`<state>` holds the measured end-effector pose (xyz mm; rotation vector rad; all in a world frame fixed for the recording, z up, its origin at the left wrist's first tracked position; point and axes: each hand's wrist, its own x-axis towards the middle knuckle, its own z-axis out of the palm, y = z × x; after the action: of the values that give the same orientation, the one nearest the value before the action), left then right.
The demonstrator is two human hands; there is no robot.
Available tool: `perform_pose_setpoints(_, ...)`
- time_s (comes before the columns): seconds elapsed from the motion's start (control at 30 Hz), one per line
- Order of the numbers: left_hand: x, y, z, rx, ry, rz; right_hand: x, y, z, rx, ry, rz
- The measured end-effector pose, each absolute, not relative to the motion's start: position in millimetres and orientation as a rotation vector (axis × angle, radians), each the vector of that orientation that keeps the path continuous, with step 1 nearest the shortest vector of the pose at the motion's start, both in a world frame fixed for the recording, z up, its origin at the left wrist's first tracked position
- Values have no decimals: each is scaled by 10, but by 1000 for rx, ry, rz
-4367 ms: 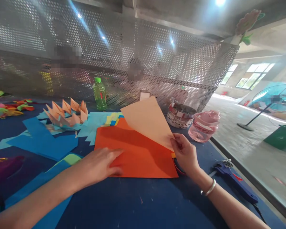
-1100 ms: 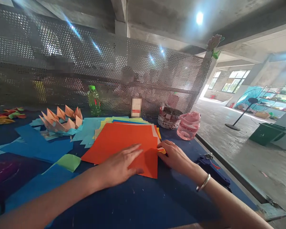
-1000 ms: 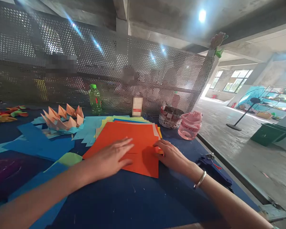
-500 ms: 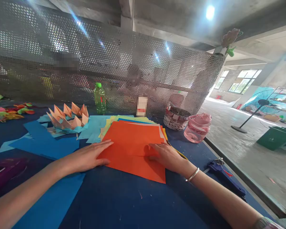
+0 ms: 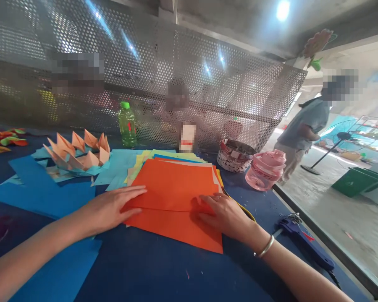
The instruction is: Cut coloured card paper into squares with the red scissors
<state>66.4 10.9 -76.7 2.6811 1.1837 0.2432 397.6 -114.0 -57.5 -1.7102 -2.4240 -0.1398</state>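
Observation:
Two orange sheets of paper (image 5: 176, 184) lie on top of a stack of coloured paper in front of me. The lower sheet (image 5: 176, 226) sticks out nearer to me, and its near edge slants down to the right. My left hand (image 5: 116, 209) rests on the left edge of the sheets, fingers stretched out and thumb apart. On the right side lies my right hand (image 5: 220, 214), fingers spread over the orange paper, a bangle on its wrist. Behind them, the edges of yellow, green, blue and pale sheets (image 5: 138, 161) show. Part of a yellow-handled tool (image 5: 247, 213) peeks out beside my right hand.
Left are blue sheets (image 5: 40, 188) and a ring of folded peach paper points (image 5: 78, 153). A green bottle (image 5: 127, 126), a patterned round container (image 5: 234, 155) and a pink bottle (image 5: 265, 170) stand behind. A glue gun (image 5: 305, 241) lies right. A person (image 5: 305, 126) stands beyond.
Both hands and the orange sheets have come slightly nearer to me, and more of the lower sheet shows at the left. A person has come into view at the right.

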Motion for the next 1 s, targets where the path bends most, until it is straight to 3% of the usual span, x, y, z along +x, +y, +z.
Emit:
perform_pose_setpoints(0.23, 672, 68, -833, 2794, 1143, 307, 3969, -1121, -632, -1698, -2435, -189)
perform_pose_setpoints(0.63, 924, -358, -582, 2865, 1037, 570, 3831, -1144, -763, -1433, -2297, -302)
perform_pose_setpoints(1.0, 896, -479, -452, 2769, 1052, 412, 3904, -1181, -819, -1141, -2449, -321)
